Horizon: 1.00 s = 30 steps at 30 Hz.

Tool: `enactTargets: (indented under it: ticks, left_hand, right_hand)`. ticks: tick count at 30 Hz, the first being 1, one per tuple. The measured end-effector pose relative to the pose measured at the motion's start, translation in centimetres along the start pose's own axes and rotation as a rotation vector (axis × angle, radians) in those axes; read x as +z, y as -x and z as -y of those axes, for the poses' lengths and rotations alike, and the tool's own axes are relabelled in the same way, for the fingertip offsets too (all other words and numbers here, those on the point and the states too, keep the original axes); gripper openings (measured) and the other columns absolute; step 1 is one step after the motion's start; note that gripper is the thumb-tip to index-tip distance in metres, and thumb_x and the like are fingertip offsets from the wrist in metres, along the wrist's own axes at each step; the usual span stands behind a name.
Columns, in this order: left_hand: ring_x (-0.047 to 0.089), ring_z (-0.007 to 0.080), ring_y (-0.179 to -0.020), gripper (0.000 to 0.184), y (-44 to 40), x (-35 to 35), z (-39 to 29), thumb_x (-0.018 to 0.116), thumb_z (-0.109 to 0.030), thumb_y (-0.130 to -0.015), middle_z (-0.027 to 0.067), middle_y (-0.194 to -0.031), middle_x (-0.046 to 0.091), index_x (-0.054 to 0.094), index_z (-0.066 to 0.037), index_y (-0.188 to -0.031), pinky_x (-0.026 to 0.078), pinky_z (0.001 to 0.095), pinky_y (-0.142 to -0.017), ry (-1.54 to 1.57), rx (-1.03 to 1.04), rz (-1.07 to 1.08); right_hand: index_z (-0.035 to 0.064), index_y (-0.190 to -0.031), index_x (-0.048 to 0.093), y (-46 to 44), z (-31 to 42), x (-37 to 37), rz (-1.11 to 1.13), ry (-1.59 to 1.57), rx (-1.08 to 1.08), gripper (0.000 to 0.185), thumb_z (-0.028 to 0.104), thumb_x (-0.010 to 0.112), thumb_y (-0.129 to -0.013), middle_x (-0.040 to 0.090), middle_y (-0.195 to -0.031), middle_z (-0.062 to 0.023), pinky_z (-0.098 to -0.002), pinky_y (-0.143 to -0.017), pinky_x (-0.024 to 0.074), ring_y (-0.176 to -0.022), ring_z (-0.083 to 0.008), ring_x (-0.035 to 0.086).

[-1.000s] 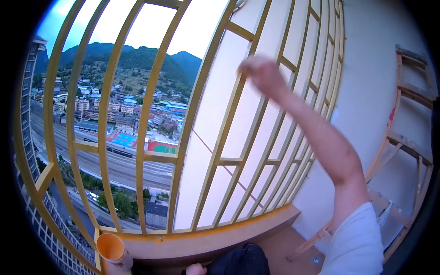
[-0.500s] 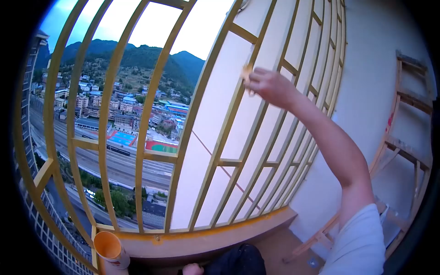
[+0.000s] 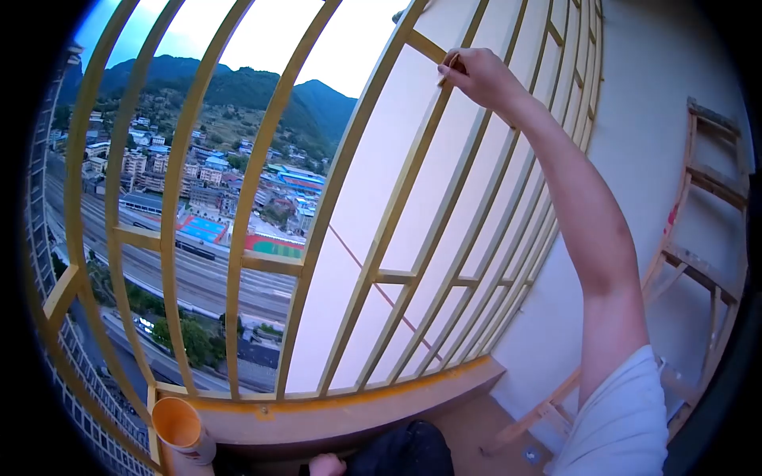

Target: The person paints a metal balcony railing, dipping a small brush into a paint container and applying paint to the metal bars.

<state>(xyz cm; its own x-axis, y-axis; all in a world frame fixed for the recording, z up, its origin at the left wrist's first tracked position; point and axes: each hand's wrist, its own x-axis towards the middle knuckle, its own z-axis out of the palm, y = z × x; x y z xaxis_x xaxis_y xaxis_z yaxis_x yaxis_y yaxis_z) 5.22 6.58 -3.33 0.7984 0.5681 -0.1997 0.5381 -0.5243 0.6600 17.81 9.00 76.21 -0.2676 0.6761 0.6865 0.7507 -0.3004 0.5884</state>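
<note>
High on the yellow-painted railing (image 3: 383, 250), my right hand (image 3: 482, 78) is closed in a pinch at one of the upright bars, beside a short crosspiece. Between its fingers is a small brownish thing, mostly hidden. My right arm stretches up from the lower right. My left hand (image 3: 327, 465) shows only in part at the bottom edge, low beside my dark-trousered leg (image 3: 409, 454). Its fingers look curled, and whatever they hold is hidden. An orange-lined bucket (image 3: 198, 449) stands at the lower left, by the foot of the railing.
A wooden ladder (image 3: 702, 270) leans at the right by the pale wall (image 3: 635, 119). Along the railing's foot runs a ledge (image 3: 333, 418) with orange paint marks. Through the bars, buildings, tracks and hills lie far below.
My right hand has moved up and slightly right along the bar. The view has shifted a little, and the bucket appears slightly lower and further left. My left hand stays low.
</note>
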Motion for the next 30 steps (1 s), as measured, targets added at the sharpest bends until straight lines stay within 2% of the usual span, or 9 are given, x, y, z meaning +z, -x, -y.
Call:
enactTargets:
  ticks: [5,8,10,14,18,23,26,28,30]
  left_hand:
    - [0.072,0.0402,-0.101,0.038,-0.2,-0.3,0.0,0.052,-0.027,-0.089,0.0268,-0.106,0.072,0.078,-0.002,-0.101,0.057,0.0503,-0.091,-0.011,-0.021,0.018]
    - [0.071,0.0404,-0.101,0.039,-0.5,0.1,0.1,0.052,-0.028,-0.089,0.0268,-0.106,0.072,0.078,-0.001,-0.102,0.057,0.0502,-0.091,-0.029,-0.026,0.025]
    - [0.071,0.0405,-0.101,0.039,0.1,-0.7,-0.3,0.052,-0.027,-0.089,0.0269,-0.107,0.072,0.077,-0.001,-0.102,0.057,0.0502,-0.092,-0.021,-0.03,0.032]
    - [0.071,0.0408,-0.102,0.039,-0.1,-0.4,-0.1,0.052,-0.027,-0.089,0.0273,-0.107,0.072,0.077,-0.001,-0.101,0.056,0.0504,-0.092,-0.019,-0.008,0.002]
    - [0.071,0.041,-0.101,0.039,0.1,-0.6,-0.1,0.052,-0.027,-0.089,0.0272,-0.106,0.072,0.077,-0.001,-0.101,0.056,0.0506,-0.092,-0.021,-0.002,0.031]
    - [0.071,0.041,-0.1,0.039,0.3,-0.8,-0.2,0.051,-0.028,-0.09,0.0271,-0.105,0.072,0.078,-0.001,-0.1,0.057,0.0512,-0.091,-0.025,-0.004,0.024]
    - [0.071,0.0375,-0.105,0.045,-4.4,6.1,4.7,0.052,-0.039,-0.087,0.0214,-0.109,0.074,0.078,-0.006,-0.103,0.055,0.0496,-0.095,-0.08,-0.041,0.021]
    - [0.071,0.0377,-0.105,0.045,-4.3,6.2,4.7,0.052,-0.04,-0.087,0.0214,-0.108,0.074,0.078,-0.006,-0.103,0.055,0.0498,-0.095,-0.073,-0.053,0.02]
    - [0.071,0.0378,-0.105,0.045,-4.4,6.4,4.9,0.052,-0.04,-0.087,0.0214,-0.108,0.074,0.078,-0.006,-0.103,0.055,0.05,-0.095,-0.067,-0.062,0.018]
  right_hand:
    - [0.0011,-0.101,0.071,0.2,1.2,0.3,-0.003,-0.035,-0.048,0.031,0.029,0.059,-0.104,0.073,-0.084,-0.012,-0.0366,-0.076,0.0565,-0.078,-0.0253,0.07]
    - [0.0008,-0.099,0.072,0.7,1.5,1.2,0.145,0.017,0.008,0.031,0.029,0.061,-0.104,0.073,-0.083,-0.0126,-0.0353,-0.075,0.0566,-0.076,-0.0254,0.07]
    - [-0.0025,-0.102,0.072,1.6,2.2,1.0,0.066,-0.101,-0.066,0.027,0.022,0.06,-0.104,0.072,-0.081,-0.012,-0.0333,-0.072,0.0552,-0.071,-0.0188,0.067]
    - [-0.0023,-0.106,0.072,3.2,2.8,0.6,0.203,-0.16,0.003,0.027,0.023,0.061,-0.103,0.074,-0.084,-0.0117,-0.0316,-0.078,0.0579,-0.078,-0.0195,0.072]
    - [-0.0007,-0.104,0.073,4.6,2.7,2.1,0.152,-0.183,-0.093,0.026,0.022,0.061,-0.103,0.075,-0.09,-0.0135,-0.0342,-0.079,0.0584,-0.082,-0.0246,0.072]
    - [-0.0004,-0.103,0.073,5.1,3.2,2.1,0.13,-0.276,-0.066,0.025,0.022,0.061,-0.102,0.075,-0.089,-0.0134,-0.0355,-0.08,0.0583,-0.081,-0.0243,0.072]
    - [-0.0003,-0.102,0.073,4.6,3.4,2.7,0.237,-0.239,-0.004,0.025,0.023,0.062,-0.102,0.075,-0.088,-0.0136,-0.0347,-0.078,0.058,-0.08,-0.0237,0.072]
    - [-0.004,-0.102,0.071,4.8,3.5,3.1,0.102,-0.26,-0.118,0.027,0.022,0.064,-0.101,0.073,-0.082,-0.0119,-0.03,-0.072,0.0552,-0.073,-0.0156,0.067]
    - [-0.002,-0.103,0.073,5.2,3.4,2.6,0.196,-0.338,-0.05,0.027,0.023,0.063,-0.102,0.074,-0.085,-0.013,-0.0324,-0.075,0.0566,-0.076,-0.0192,0.07]
